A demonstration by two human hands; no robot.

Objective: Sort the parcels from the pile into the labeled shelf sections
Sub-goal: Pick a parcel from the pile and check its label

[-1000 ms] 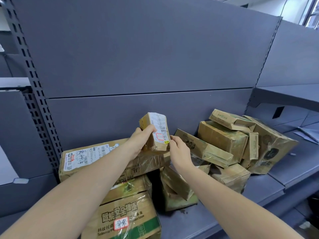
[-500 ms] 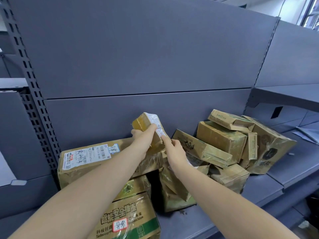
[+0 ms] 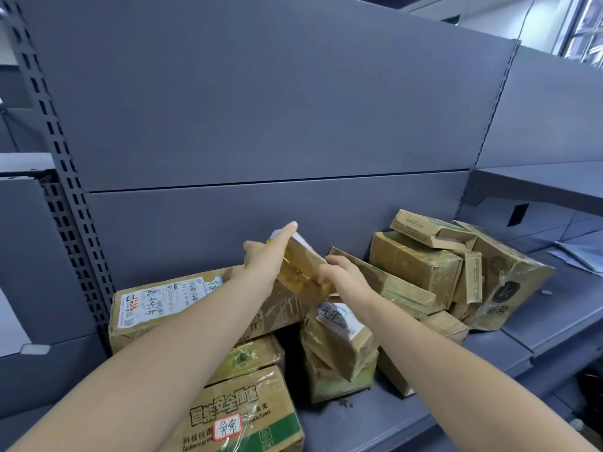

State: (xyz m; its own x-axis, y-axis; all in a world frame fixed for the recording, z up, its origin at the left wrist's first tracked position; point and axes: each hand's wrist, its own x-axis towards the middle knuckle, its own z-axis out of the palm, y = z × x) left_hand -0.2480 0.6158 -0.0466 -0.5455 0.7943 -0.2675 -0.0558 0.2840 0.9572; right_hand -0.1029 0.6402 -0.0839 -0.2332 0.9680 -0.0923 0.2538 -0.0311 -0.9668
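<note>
— Grey shelf (image 3: pixel 408 429), big back wall (image 3: pixel 261 109). What's on it?
— I see a pile of boxes (image 3: pixel 417 265). My left hand (image 3: pixel 264 256) and right hand (image 3: pixel 339 277) both grip one small box (image 3: pixel 303 261), tilted above the pile.

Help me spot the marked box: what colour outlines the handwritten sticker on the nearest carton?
Red, on a white sticker on the front carton; head view.

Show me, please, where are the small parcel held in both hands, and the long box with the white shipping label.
small parcel (image 3: pixel 301 267), head view, its brown taped side.
long box (image 3: pixel 202 308), head view, its front face.
</note>
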